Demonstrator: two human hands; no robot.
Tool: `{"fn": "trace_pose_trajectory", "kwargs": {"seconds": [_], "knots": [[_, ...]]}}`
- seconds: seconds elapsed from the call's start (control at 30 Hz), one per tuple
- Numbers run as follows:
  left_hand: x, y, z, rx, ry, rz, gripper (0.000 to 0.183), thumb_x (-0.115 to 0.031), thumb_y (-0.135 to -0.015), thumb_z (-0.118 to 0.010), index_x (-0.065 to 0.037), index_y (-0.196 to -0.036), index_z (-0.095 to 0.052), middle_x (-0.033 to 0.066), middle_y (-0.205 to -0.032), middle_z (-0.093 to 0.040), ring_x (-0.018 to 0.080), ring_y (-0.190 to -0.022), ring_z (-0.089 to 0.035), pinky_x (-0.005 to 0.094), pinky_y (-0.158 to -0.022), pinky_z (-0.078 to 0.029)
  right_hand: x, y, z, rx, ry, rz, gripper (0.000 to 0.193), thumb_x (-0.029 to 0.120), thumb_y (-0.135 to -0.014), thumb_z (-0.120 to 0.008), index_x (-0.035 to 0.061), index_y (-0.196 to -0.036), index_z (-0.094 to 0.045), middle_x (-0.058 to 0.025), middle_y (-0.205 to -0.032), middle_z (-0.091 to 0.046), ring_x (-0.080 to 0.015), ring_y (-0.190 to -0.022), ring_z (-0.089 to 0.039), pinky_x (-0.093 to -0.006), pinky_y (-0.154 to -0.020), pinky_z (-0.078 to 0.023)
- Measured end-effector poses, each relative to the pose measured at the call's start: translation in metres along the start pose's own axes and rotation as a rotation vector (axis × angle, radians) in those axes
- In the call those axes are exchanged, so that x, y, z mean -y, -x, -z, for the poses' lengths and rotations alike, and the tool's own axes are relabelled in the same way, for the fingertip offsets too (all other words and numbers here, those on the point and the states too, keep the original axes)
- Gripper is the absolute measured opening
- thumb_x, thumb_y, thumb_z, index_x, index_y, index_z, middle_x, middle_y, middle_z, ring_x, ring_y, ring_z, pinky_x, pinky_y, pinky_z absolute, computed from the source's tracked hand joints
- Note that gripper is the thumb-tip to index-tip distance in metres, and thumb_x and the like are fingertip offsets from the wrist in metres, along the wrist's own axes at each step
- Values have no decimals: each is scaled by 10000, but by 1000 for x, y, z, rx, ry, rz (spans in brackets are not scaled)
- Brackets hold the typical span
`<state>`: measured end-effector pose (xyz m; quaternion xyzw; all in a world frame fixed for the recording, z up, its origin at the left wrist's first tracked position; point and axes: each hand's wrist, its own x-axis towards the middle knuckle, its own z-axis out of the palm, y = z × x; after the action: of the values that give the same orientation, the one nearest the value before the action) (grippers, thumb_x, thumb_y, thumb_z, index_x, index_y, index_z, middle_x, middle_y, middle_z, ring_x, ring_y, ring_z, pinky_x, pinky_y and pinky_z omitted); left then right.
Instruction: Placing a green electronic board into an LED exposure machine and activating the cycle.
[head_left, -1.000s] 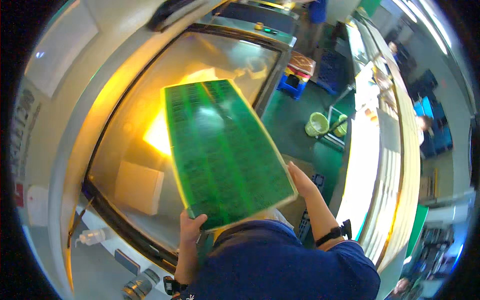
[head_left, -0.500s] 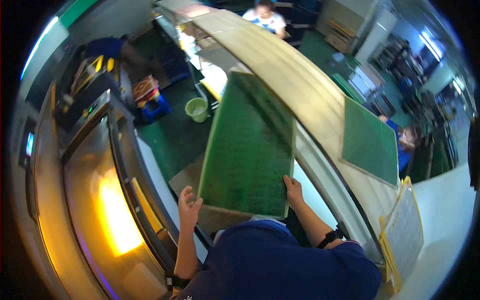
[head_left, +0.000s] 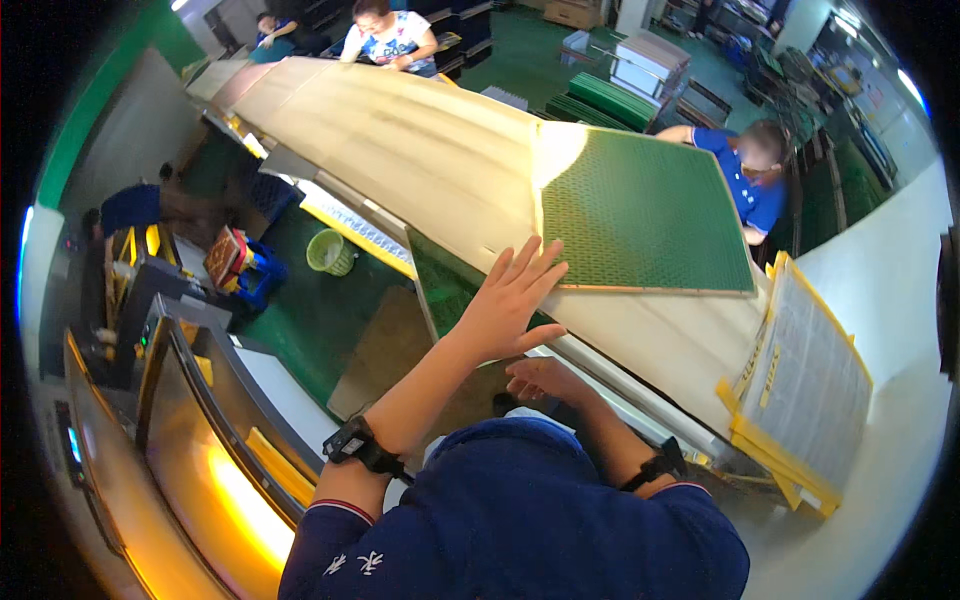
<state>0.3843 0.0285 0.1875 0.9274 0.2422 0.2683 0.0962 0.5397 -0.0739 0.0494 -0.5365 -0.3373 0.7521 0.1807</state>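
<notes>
My left hand (head_left: 515, 300) is open with its fingers spread. It reaches over the near edge of a long pale conveyor belt (head_left: 420, 120), its fingertips by the near left corner of a green perforated panel (head_left: 645, 215) lying there; I cannot tell whether they touch. Closer to my body, my right hand (head_left: 545, 380) has loosely bent fingers and nothing visible in it. A second green panel (head_left: 440, 280) stands low against the belt's near side, partly hidden behind my left forearm.
Across the belt a person in blue (head_left: 745, 185) has hands near the panel's far edges. Another person (head_left: 390, 40) is farther along. Right of the panel stands a yellow-taped framed sheet (head_left: 805, 370). A lit machine (head_left: 225, 450) is at my left, with a green basket (head_left: 330, 253) beyond.
My right hand has let go of the near green panel and drawn back; that panel now sits lower beside the belt. My left hand has moved forward and right. The view has turned rightward.
</notes>
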Motion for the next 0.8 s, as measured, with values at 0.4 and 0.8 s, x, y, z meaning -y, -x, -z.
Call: {"fn": "trace_pose_trajectory", "kwargs": {"seconds": [0.4, 0.8], "knots": [[71, 51, 90, -330, 11, 436, 497, -215, -831, -742, -40, -1273, -597, 131, -1217, -643, 284, -1027, -640, 415, -970, -467, 20, 89, -34, 115, -392, 586, 497, 215, -839, -726, -40, -1243, -589, -161, -1036, -709, -282, -943, -696, -421, -869, -553], [-37, 436, 145, -1220, 976, 1238, 400, -80, -920, -651, 23, -1293, -549, 103, -1191, -664, 188, -1017, -671, 349, -871, -561, 84, -71, -169, 553, 131, 213, 569, 75, -871, -671, -34, -1395, -480, -126, -1319, -584, -196, -1192, -564, -362, -1024, -447]]}}
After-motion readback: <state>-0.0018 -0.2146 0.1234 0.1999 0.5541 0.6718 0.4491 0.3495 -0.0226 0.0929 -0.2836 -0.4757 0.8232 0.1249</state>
